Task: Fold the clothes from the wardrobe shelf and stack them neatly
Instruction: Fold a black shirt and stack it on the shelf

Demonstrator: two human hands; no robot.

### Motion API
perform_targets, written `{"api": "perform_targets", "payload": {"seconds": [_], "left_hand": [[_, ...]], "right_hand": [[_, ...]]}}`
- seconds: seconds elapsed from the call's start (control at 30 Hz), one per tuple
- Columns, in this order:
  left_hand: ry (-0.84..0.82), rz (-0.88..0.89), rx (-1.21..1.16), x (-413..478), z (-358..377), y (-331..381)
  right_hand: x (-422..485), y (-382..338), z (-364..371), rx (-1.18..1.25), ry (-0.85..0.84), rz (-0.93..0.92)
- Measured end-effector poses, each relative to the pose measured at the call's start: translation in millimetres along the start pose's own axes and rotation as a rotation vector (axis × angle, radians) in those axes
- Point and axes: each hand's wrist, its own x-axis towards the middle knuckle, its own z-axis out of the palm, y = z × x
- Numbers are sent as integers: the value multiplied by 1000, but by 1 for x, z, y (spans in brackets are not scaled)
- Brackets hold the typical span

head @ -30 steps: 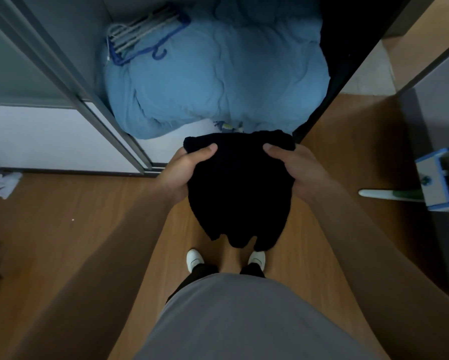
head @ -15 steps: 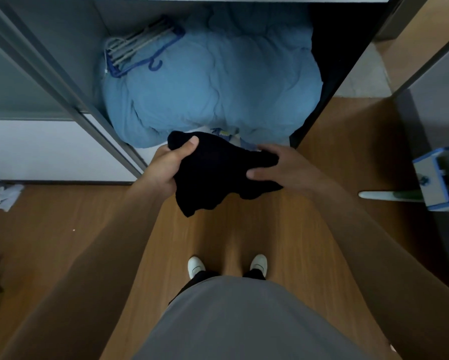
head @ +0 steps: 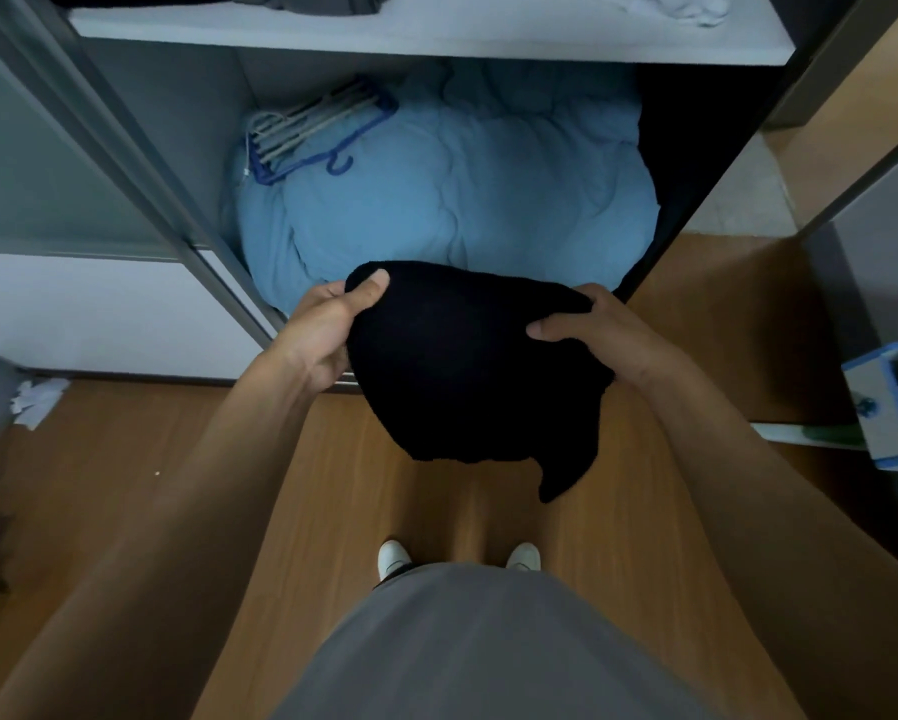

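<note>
A: Entry one, black garment (head: 467, 366). Location?
B: Held in the air before the open wardrobe, above the wooden floor (head: 332, 485), just in front of the blue duvet (head: 462, 200) in the lower compartment. It looks partly folded. One corner hangs lower on the right side.

A: Left hand (head: 327, 330)?
B: Gripping the garment's upper left edge, thumb on top, fingers hidden under the cloth.

A: Right hand (head: 603, 335)?
B: Gripping the upper right edge, thumb on top, the rest wrapped behind.

A: Step in hand, as judged?
B: Squaring the fold in mid-air before stacking. Nothing supports the cloth. Both hands should hold the top edge level and taut and let the weight hang straight. The trailing corner should be tucked in before the next fold. The fabric looks soft and likely to slump, so folds should be firm and few.

A: Destination?
B: Probably the white shelf (head: 436, 46) above. Grey folded clothes (head: 306, 1) lie at its left, a pale crumpled piece (head: 680, 7) at its right. Lay the garment flat beside the grey ones, edge square with the shelf front.

A: Other entries?
B: Hangers (head: 312, 129), blue and pale, resting on the duvet at the back left. Not involved.
</note>
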Motion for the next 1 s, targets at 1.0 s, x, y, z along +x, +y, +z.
{"api": "perform_targets", "payload": {"seconds": [1.0], "left_hand": [[-452,-205,-436,38,-19,-67]], "right_hand": [[16,-27,103,892,61,102]]}}
